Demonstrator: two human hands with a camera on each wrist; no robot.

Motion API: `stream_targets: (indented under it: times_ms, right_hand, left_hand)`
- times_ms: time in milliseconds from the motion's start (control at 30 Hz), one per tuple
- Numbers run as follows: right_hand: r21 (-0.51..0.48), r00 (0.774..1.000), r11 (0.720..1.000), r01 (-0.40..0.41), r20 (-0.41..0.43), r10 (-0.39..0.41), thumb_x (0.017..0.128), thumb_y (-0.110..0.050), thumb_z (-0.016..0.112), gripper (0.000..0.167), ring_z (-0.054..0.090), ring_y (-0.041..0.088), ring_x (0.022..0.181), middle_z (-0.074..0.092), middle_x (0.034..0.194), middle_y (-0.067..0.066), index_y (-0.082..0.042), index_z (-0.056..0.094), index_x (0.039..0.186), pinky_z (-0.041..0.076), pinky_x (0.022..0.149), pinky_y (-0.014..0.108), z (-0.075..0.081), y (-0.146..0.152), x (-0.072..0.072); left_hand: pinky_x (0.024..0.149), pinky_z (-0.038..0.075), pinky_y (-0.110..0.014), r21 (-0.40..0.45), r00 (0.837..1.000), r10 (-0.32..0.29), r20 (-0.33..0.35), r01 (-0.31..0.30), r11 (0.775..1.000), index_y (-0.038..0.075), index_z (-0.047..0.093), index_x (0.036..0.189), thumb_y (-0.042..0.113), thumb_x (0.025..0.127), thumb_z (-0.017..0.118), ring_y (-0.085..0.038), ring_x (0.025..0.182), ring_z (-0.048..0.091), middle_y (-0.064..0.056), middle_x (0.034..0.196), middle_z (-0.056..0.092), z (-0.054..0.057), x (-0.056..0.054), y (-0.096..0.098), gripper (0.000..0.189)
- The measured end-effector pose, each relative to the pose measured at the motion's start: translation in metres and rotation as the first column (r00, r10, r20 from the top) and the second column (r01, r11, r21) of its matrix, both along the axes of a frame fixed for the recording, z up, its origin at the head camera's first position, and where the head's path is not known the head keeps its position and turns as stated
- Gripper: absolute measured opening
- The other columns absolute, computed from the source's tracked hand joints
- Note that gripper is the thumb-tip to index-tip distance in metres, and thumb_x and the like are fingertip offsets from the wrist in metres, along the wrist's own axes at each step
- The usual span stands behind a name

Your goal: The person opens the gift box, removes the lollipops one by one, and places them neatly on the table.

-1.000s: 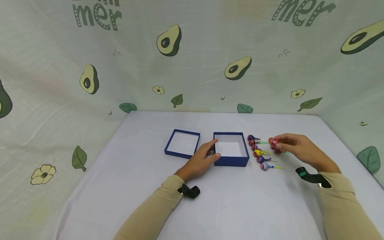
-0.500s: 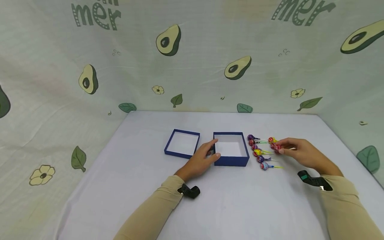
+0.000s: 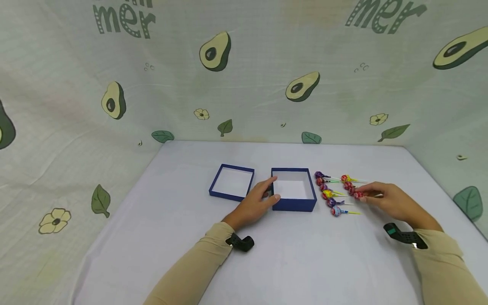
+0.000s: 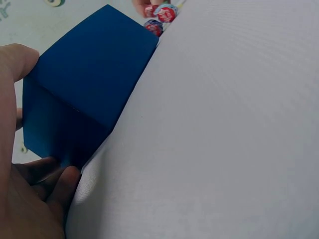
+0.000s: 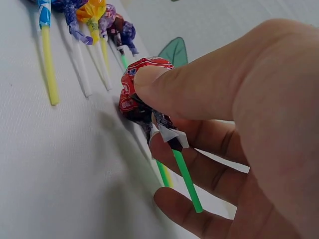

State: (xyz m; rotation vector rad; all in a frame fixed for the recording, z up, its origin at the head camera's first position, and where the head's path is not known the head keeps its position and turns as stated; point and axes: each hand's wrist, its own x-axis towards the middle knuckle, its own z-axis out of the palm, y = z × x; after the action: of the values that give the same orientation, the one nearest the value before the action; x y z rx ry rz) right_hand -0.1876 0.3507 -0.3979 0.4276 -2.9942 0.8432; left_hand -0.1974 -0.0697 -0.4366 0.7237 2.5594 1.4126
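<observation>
In the head view, my left hand [image 3: 253,205] grips the left side of a blue box [image 3: 293,205] with a white inside. Its thumb is by the near left corner and a finger lies along the rim; in the left wrist view other fingers bend against the box wall [image 4: 94,64]. My right hand [image 3: 394,203] pinches a red-wrapped lollipop [image 3: 358,195] by its head. The right wrist view shows the thumb over the red wrapper [image 5: 127,105] and a green stick [image 5: 188,181] hanging below it. Another green stick shows close behind.
A shallow blue-rimmed lid [image 3: 225,196] lies left of the box, inside up. Right of the box, several lollipops [image 3: 331,202] form a column, sticks rightward. A second column begins with a red-and-yellow lollipop [image 3: 345,178] and red ones [image 3: 348,185]. A printed cloth hangs behind the white table.
My right hand has moved from the top of the second lollipop column nearer me and slightly right, uncovering the red-and-yellow lollipop. The left hand and box have stayed put.
</observation>
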Motion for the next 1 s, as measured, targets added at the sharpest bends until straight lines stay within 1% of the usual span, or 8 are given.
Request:
stream_targets:
  times_ms: [233,367,500,600,667,867,933,1000]
  right_hand:
    - [0.018,1.000,1.000,-0.022,0.003,0.022,0.090,-0.023,0.077,0.030,0.061,0.013,0.091,0.070,0.099,0.003,-0.006,0.073,0.115,0.051,0.073,0.024,-0.0041,0.0014,-0.0027]
    - [0.017,1.000,1.000,-0.021,-0.016,0.021,0.090,-0.020,0.077,0.017,0.062,0.010,0.088,0.070,0.094,-0.002,-0.012,0.076,0.105,0.051,0.073,0.024,-0.0058,0.0024,-0.0021]
    - [0.020,1.000,1.000,-0.007,-0.010,0.007,0.091,-0.018,0.075,0.008,0.062,0.013,0.091,0.071,0.095,-0.002,-0.016,0.076,0.099,0.050,0.073,0.024,-0.0068,0.0006,-0.0021]
    - [0.026,1.000,1.000,-0.002,0.010,0.001,0.092,-0.016,0.073,0.009,0.062,0.020,0.094,0.071,0.097,0.002,-0.014,0.076,0.100,0.050,0.073,0.026,-0.0076,-0.0005,-0.0019]
    - [0.027,1.000,1.000,0.004,0.026,-0.004,0.092,-0.017,0.073,0.010,0.061,0.022,0.094,0.070,0.098,0.003,-0.013,0.075,0.101,0.051,0.073,0.027,-0.0075,-0.0014,-0.0017]
    - [-0.013,0.999,0.999,-0.032,0.037,0.032,0.092,-0.023,0.075,0.020,0.060,0.009,0.083,0.068,0.092,0.001,-0.008,0.073,0.104,0.051,0.069,0.025,-0.0013,-0.0034,0.0009]
    - [-0.017,0.999,1.000,-0.026,0.041,0.026,0.091,-0.026,0.076,0.022,0.059,0.008,0.081,0.067,0.089,-0.001,-0.009,0.073,0.104,0.050,0.068,0.025,-0.0018,-0.0043,0.0011]
    - [-0.008,0.999,1.000,-0.007,0.050,0.007,0.090,-0.030,0.076,0.024,0.059,0.010,0.080,0.066,0.089,-0.001,-0.009,0.073,0.103,0.049,0.067,0.026,-0.0038,-0.0052,0.0008]
  left_hand:
    - [0.111,0.038,-0.039,0.004,1.000,-0.003,-0.004,0.003,1.000,0.036,0.025,0.160,0.054,0.101,0.050,-0.022,0.136,0.044,-0.006,0.158,0.032,0.0002,-0.0010,-0.0001,0.066]
    - [0.111,0.038,-0.039,0.006,1.000,-0.007,-0.003,0.007,1.000,0.035,0.026,0.160,0.054,0.101,0.050,-0.022,0.136,0.044,-0.006,0.158,0.032,0.0003,-0.0014,0.0006,0.066]
    - [0.111,0.037,-0.038,0.009,1.000,-0.010,-0.003,0.010,1.000,0.032,0.026,0.160,0.053,0.101,0.051,-0.022,0.137,0.043,-0.006,0.159,0.032,-0.0003,-0.0014,-0.0004,0.067]
    - [0.111,0.038,-0.038,0.008,1.000,-0.009,-0.004,0.009,1.000,0.031,0.026,0.160,0.053,0.101,0.051,-0.021,0.136,0.044,-0.006,0.159,0.032,-0.0011,-0.0008,-0.0007,0.067]
    - [0.111,0.038,-0.038,0.011,1.000,-0.008,-0.006,0.008,1.000,0.031,0.026,0.160,0.053,0.101,0.051,-0.021,0.136,0.044,-0.006,0.158,0.033,-0.0021,-0.0002,-0.0008,0.067]
    - [0.112,0.037,-0.038,0.011,1.000,-0.005,-0.021,0.005,1.000,0.029,0.027,0.160,0.052,0.102,0.051,-0.017,0.135,0.043,-0.003,0.157,0.035,-0.0010,0.0014,0.0005,0.067]
    - [0.111,0.037,-0.038,0.008,1.000,-0.005,-0.025,0.005,1.000,0.029,0.027,0.160,0.052,0.101,0.051,-0.016,0.135,0.043,-0.003,0.157,0.035,-0.0003,0.0010,0.0006,0.067]
    - [0.112,0.037,-0.037,0.005,1.000,-0.008,-0.025,0.008,1.000,0.029,0.027,0.160,0.052,0.101,0.051,-0.016,0.136,0.042,-0.003,0.157,0.034,0.0000,0.0006,0.0005,0.067]
